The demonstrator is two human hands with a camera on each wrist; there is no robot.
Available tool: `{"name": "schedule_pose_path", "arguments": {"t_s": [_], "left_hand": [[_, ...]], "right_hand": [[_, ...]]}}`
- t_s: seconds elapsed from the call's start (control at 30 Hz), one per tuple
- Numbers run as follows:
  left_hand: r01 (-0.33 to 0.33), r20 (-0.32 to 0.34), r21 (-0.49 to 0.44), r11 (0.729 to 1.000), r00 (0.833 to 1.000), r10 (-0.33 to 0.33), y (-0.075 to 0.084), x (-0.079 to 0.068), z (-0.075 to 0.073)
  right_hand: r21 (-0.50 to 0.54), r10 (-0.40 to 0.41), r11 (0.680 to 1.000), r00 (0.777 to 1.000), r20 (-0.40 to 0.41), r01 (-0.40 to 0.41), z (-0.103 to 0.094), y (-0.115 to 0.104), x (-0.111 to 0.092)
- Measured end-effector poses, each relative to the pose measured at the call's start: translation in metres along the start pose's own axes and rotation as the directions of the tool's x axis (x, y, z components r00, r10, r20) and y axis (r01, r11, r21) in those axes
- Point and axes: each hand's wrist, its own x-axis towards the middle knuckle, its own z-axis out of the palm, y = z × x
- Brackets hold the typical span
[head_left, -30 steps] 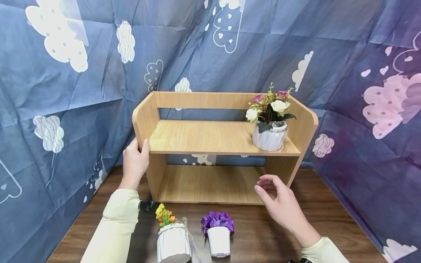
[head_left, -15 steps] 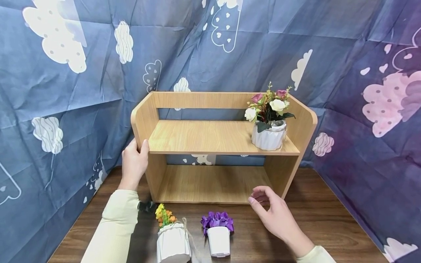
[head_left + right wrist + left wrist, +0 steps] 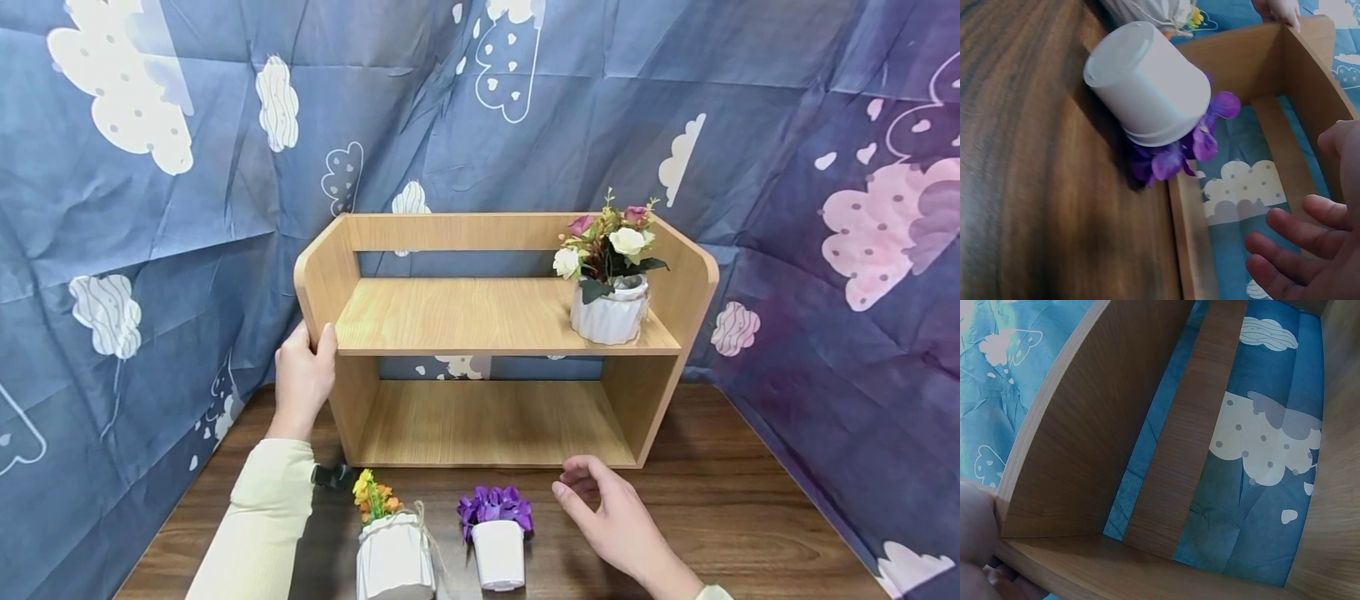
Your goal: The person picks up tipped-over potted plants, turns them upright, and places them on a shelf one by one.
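A two-tier wooden shelf (image 3: 480, 315) stands on the table, and my left hand (image 3: 303, 375) grips the front edge of its left side panel. In the left wrist view that hand (image 3: 979, 550) shows only in part at the lower left. My right hand (image 3: 611, 517) is held with loosely bent fingers and nothing in them, just right of a white pot (image 3: 500, 554) of purple flowers (image 3: 495, 507) lying on its side. The right wrist view shows the same white pot (image 3: 1147, 84) left of the spread fingers (image 3: 1304, 231). A white pot (image 3: 396, 557) with yellow and orange flowers (image 3: 373, 498) lies left of it.
On the right of the upper shelf stands a ribbed white pot (image 3: 609, 315) with white and pink roses (image 3: 609, 242). Blue cloud-print cloth (image 3: 480, 108) hangs behind and along both sides. The dark wooden table (image 3: 750, 500) extends to the right of the shelf.
My right hand has moved down and left, from in front of the shelf's lower right to beside the purple flower pot. The left hand keeps its grip on the panel.
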Motion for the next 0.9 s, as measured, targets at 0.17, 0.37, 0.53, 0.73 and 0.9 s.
{"name": "schedule_pose_path", "arguments": {"t_s": [0.17, 0.37, 0.53, 0.73, 0.9], "left_hand": [[0.003, 0.006, -0.001, 1.000, 1.000, -0.003, 0.001, 0.000, -0.001], [0.002, 0.005, -0.004, 1.000, 1.000, -0.002, 0.001, 0.000, -0.001], [-0.002, 0.000, -0.008, 1.000, 1.000, 0.002, 0.001, 0.000, -0.001], [0.005, 0.008, -0.005, 1.000, 1.000, -0.005, 0.001, 0.000, -0.001], [0.003, -0.001, 0.003, 1.000, 1.000, -0.003, 0.001, 0.000, 0.000]], "right_hand": [[0.040, 0.021, 0.999, 0.998, 0.051, -0.023, 0.009, 0.003, -0.005], [0.063, 0.031, 0.997, 0.996, 0.087, -0.036, 0.017, 0.005, -0.013], [0.055, 0.043, 0.997, 0.990, 0.134, -0.051, 0.022, 0.008, -0.017], [0.043, 0.065, 0.996, 0.985, 0.159, -0.073, 0.030, 0.008, -0.023], [0.062, 0.071, 0.995, 0.980, 0.186, -0.083, 0.037, 0.010, -0.029]]}}
